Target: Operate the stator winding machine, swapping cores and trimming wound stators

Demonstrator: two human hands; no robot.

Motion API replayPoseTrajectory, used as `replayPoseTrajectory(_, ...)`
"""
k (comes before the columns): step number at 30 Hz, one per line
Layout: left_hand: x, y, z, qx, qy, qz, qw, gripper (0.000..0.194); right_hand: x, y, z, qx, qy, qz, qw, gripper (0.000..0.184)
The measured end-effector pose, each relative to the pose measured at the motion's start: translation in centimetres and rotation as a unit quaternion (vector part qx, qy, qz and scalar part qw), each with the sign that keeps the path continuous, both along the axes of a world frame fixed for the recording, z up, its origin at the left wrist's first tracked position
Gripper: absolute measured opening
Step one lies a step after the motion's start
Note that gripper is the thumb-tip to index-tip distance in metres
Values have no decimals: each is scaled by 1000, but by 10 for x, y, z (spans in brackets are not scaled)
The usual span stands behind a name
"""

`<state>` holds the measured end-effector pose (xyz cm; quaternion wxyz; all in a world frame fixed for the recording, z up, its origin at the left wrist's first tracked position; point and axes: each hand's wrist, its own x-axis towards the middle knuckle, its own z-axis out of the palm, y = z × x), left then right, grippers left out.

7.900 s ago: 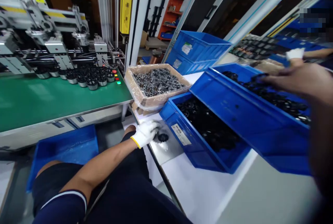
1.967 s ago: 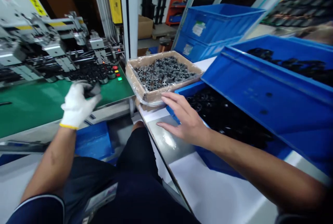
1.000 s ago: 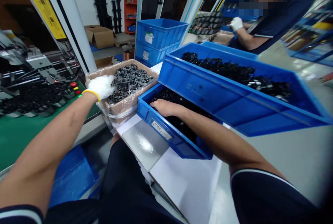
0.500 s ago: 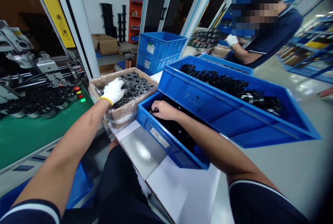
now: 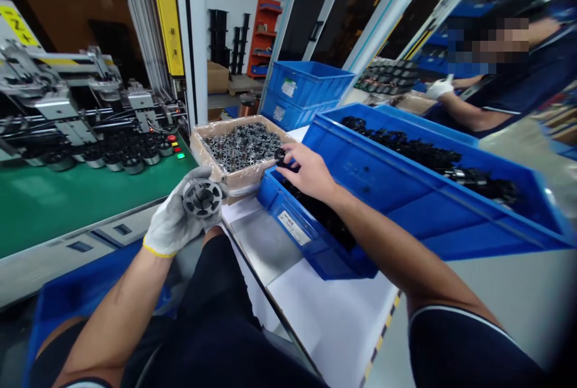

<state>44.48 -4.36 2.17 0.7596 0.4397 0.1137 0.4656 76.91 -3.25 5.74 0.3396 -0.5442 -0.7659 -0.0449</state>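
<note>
My left hand point(image 5: 178, 217), in a white glove with a yellow cuff, grips a round grey slotted stator core point(image 5: 202, 198) with its end face turned up toward me. Bare, my right hand point(image 5: 309, 175) pinches a small black plastic part point(image 5: 285, 160) between thumb and fingers, over the near corner of the smaller blue bin point(image 5: 322, 260). More black parts point(image 5: 333, 223) lie in that bin. Beyond my hands, a cardboard box point(image 5: 246, 180) lined with clear film holds many similar stator cores point(image 5: 243, 145).
A larger blue bin point(image 5: 387, 196) of black parts overhangs the smaller one. At left, a green bench point(image 5: 112, 199) carries rows of cores beside a machine point(image 5: 67, 115) and lit buttons point(image 5: 180, 155). Stacked blue crates point(image 5: 311, 84) stand behind. A co-worker point(image 5: 487, 106) is at right.
My left hand has come out of the cardboard box toward me with a stator core. My right hand has risen from inside the smaller bin with a black part. The view has swung left.
</note>
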Motion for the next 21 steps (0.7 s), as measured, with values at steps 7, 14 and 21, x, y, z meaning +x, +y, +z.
replayPoseTrajectory(7,0,-5,4,-16,29,96,995,60,-87,-42,12,167,39,249,953,22)
replayPoseTrajectory(14,14,-4,-3,-18,61,126,990,70,-97,-54,-25,162,57,273,946,63)
replayPoseTrajectory(21,35,-16,-21,32,125,71,989,69,-94,-54,-23,192,15,217,957,58)
